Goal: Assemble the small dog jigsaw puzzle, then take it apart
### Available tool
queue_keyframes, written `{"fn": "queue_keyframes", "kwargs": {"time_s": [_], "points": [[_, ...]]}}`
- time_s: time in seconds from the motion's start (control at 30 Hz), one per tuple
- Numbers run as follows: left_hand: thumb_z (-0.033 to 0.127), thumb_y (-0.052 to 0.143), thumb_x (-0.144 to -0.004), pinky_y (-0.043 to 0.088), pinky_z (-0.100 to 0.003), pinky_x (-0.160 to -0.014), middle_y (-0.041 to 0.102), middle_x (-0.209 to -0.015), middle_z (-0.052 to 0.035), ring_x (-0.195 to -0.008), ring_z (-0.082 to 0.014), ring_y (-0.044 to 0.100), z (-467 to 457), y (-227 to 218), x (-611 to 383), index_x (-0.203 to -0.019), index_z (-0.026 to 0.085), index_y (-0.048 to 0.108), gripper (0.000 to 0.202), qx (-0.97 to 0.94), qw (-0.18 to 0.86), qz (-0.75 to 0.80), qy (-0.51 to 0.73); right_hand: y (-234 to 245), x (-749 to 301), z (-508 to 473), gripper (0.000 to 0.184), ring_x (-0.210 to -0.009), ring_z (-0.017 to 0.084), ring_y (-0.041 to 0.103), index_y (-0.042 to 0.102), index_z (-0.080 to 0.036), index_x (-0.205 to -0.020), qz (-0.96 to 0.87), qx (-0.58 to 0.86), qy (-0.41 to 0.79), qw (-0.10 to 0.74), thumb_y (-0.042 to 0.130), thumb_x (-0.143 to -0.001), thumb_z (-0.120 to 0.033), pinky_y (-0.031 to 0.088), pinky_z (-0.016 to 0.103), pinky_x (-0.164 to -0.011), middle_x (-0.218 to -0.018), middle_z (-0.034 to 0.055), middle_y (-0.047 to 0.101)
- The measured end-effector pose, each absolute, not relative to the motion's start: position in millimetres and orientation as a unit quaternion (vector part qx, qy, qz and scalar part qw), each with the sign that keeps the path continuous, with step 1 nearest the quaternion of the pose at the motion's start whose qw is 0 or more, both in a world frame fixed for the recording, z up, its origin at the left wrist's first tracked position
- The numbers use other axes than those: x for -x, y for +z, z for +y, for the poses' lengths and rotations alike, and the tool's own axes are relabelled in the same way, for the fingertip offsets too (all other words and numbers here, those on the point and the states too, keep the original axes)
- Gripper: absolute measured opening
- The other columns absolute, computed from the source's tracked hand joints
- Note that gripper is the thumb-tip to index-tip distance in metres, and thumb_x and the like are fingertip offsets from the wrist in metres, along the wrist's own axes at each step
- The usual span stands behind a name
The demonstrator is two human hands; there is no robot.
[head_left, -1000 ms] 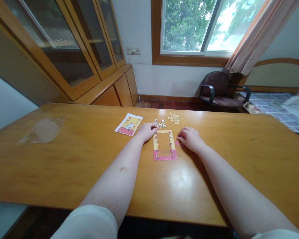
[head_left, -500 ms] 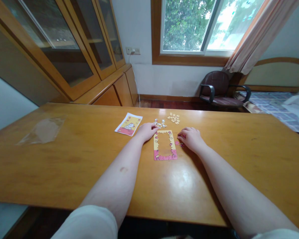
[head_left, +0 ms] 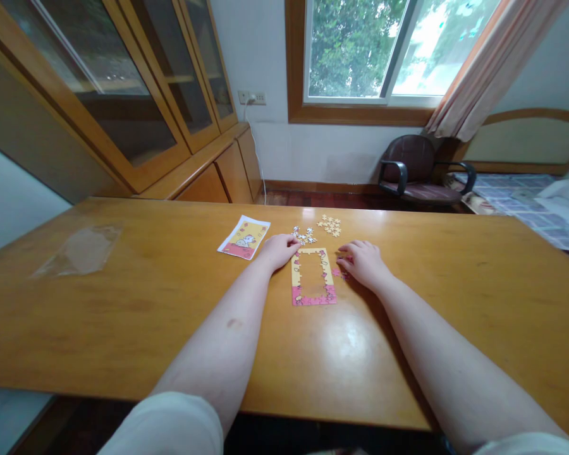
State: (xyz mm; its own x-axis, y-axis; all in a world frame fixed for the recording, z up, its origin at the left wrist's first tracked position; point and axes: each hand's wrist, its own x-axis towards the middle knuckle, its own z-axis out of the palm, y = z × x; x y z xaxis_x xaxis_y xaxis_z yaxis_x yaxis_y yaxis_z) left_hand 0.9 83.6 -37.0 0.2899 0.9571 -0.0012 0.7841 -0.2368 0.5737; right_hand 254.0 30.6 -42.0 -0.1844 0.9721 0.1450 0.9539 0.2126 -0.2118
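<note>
A pink-and-yellow jigsaw puzzle border [head_left: 308, 299] lies flat on the table, its middle showing bare wood. At its upper left corner rests my left hand [head_left: 279, 251], palm down, with the fingers extended and fingertips touching the edge. My right hand [head_left: 364, 262] hovers low at the border's right side, thumb and fingers apart, over a few pink puzzle pieces [head_left: 336, 272]; the hand partly hides them. Just beyond the border lie several white patterned pieces [head_left: 305, 237] and, farther right, a group of yellow pieces [head_left: 330, 225].
A picture card [head_left: 245, 238] with a cartoon animal lies left of my left hand. Farther left on the wooden table [head_left: 171, 303] is a clear plastic bag [head_left: 83, 249]. Beyond the table stand a glass-door cabinet [head_left: 184, 145], an armchair [head_left: 410, 167] and a bed [head_left: 512, 202].
The fingers of my right hand have spread apart and lifted slightly over the pink pieces. My left hand keeps its place at the border's corner.
</note>
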Motion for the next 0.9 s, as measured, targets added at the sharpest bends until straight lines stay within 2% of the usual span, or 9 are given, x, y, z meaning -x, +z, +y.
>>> {"fn": "queue_keyframes", "kwargs": {"time_s": [0.13,0.37,0.6,0.83,0.9], "points": [[0.038,0.055,-0.085,0.046,-0.03,-0.076,0.075,-0.093,-0.0037,-0.086,-0.0215,0.065,84.3,-38.0,-0.5,-0.089,0.023,0.073,0.024,-0.768,0.238,0.566,0.182,-41.0,-258.5,33.0,0.019,-0.099,0.025,0.055,0.076,-0.027,-0.089,-0.753,0.644,0.046,0.129,0.061,-0.089,-0.039,0.034,0.038,-0.084,-0.105,0.006,0.07],[0.039,0.055,-0.085,0.046,-0.029,-0.076,0.075,-0.093,-0.0037,-0.086,-0.0211,0.065,85.6,-40.3,-0.5,-0.088,0.023,0.073,0.025,-0.767,0.241,0.566,0.183,-42.7,-260.8,33.7,0.023,-0.1,0.024,0.056,0.076,-0.027,-0.095,-0.752,0.642,0.05,0.144,0.062,-0.088,-0.044,0.035,0.037,-0.084,-0.106,0.0061,0.07],[0.039,0.055,-0.085,0.047,-0.03,-0.078,0.075,-0.097,-0.0046,-0.088,-0.022,0.065,83.5,-36.4,-0.9,-0.091,0.023,0.074,0.026,-0.767,0.241,0.567,0.178,-38.6,-256.5,33.2,0.018,-0.099,0.025,0.056,0.075,-0.024,-0.091,-0.748,0.649,0.072,0.118,0.061,-0.087,-0.034,0.036,0.036,-0.083,-0.103,0.0078,0.068],[0.039,0.055,-0.085,0.048,-0.03,-0.078,0.075,-0.096,-0.0051,-0.088,-0.0221,0.065,83.1,-35.9,-1.2,-0.091,0.023,0.074,0.026,-0.765,0.243,0.569,0.177,-40.2,-254.4,33.6,0.017,-0.092,0.024,0.056,0.071,-0.021,-0.088,-0.754,0.644,0.09,0.094,0.061,-0.086,-0.034,0.037,0.034,-0.078,-0.097,0.0087,0.067],[0.038,0.055,-0.085,0.048,-0.03,-0.079,0.075,-0.096,-0.0053,-0.088,-0.0222,0.065,83.8,-36.7,-1.1,-0.091,0.022,0.074,0.025,-0.767,0.241,0.567,0.177,-42.0,-256.2,34.4,0.017,-0.092,0.023,0.056,0.07,-0.021,-0.093,-0.756,0.64,0.089,0.1,0.061,-0.086,-0.034,0.037,0.034,-0.078,-0.097,0.0082,0.068]]}}
